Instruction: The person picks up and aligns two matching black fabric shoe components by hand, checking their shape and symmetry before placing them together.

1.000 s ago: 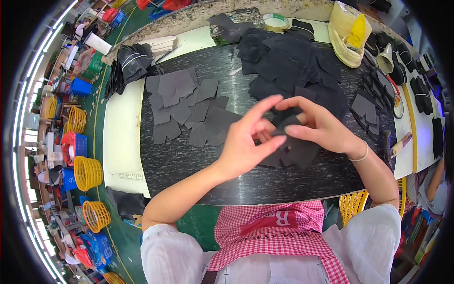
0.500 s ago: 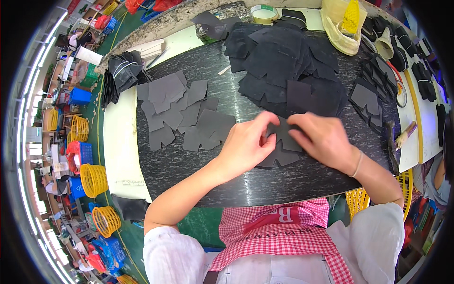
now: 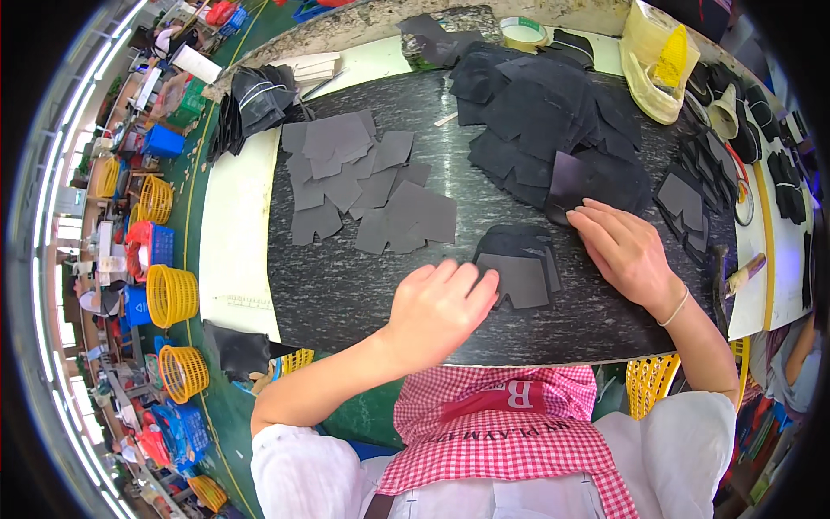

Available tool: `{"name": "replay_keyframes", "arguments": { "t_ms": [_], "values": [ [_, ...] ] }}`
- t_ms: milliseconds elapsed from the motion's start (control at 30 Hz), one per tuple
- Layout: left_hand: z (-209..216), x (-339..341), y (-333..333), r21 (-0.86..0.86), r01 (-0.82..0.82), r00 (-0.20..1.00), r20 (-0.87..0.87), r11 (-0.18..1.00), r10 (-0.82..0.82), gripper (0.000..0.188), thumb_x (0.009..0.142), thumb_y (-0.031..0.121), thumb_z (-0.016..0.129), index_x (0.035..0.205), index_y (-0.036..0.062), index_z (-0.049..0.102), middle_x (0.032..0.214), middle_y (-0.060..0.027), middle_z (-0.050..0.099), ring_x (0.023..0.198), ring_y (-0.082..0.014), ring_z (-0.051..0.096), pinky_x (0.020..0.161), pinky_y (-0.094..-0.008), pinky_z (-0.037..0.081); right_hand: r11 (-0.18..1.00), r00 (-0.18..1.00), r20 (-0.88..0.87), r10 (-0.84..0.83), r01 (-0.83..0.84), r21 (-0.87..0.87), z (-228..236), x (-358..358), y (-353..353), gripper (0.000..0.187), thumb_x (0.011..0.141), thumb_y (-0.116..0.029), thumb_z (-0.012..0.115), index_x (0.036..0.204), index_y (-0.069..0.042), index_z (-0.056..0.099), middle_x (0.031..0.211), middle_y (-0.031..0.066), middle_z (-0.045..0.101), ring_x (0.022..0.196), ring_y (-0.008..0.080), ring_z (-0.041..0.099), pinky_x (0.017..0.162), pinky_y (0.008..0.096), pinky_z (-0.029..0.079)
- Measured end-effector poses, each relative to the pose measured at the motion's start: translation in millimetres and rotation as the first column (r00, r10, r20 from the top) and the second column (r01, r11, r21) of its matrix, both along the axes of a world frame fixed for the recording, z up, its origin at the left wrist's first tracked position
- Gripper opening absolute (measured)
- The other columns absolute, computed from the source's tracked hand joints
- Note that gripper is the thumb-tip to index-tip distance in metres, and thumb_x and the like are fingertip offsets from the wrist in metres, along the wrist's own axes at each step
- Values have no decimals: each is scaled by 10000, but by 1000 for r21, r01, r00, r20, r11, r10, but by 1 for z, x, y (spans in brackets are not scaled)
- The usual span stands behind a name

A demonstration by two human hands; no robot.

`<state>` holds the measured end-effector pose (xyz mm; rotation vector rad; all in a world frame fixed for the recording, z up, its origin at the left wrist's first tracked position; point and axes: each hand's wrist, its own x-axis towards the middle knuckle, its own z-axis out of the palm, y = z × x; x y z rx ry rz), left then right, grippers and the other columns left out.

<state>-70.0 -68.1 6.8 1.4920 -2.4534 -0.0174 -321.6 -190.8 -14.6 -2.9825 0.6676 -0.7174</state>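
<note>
My right hand pinches the lower edge of a dark rectangular sheet piece, which tilts up at the front of the big black pile. My left hand is closed, its fingers curled, beside a small stack of notched black and grey pieces. Whether anything sits inside those curled fingers is hidden. The big pile of black cut pieces lies beyond both hands. Farther left, several grey notched pieces are spread over one another on the dark board.
A tape roll and a pale yellow bag-like container stand at the back. Banded black bundles lie at the back left. To the right are more dark pieces and a hammer. Yellow baskets stand below the table edge.
My right hand has left the small stack and moved right to the dark piece, which now tilts. My left hand has drawn back toward me from the stack. The view has shifted slightly.
</note>
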Motion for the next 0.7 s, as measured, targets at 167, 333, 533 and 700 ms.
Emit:
{"name": "replay_keyframes", "arguments": {
  "t_ms": [167, 333, 533, 700],
  "values": [
    [-19, -12, -12, 320, 351, 935, -178, 880, -308, 841, 837, 528, 590, 1481, 86, 281, 1556, -188, 174, 1452, -343, 138, 1167, -484, 124, 999, 988, 152, -36, 33, 24, 24, 4, -1, 324, 740, 28, 624, 1060, -21, 639, 1027, 135, 655, 899, 289, 668, 767, 337, 544],
    [-16, 18, -28, 211, 415, 680, -719, 885, -148, 589, 922, 349, 537, 1427, 80, 400, 1508, -191, 291, 1397, -340, 276, 1128, -460, 225, 988, 886, 445, -134, 82, 133, 69, 6, 22, 323, 751, 163, 578, 1014, -4, 665, 992, 158, 646, 836, 276, 651, 709, 304, 524],
    [0, 20, -44, -12, 30, 729, -684, 999, -30, 468, 767, 55, 689, 1218, 43, 564, 1229, -109, 572, 1148, -292, 535, 993, -402, 410, 956, 928, 339, -151, 50, 288, 35, 27, -1, 323, 757, 144, 586, 1013, -36, 666, 963, 114, 628, 831, 268, 640, 696, 308, 511],
    [-12, -37, -69, -33, 567, 762, -358, 823, -539, 551, 735, 185, 736, 1237, 64, 543, 1279, -106, 513, 1167, -278, 496, 971, -411, 428, 931, 888, 364, -280, 159, 329, 43, 4, -13, 282, 814, 140, 545, 1013, -23, 662, 946, 121, 626, 867, 234, 631, 740, 287, 484]
  ]
}}
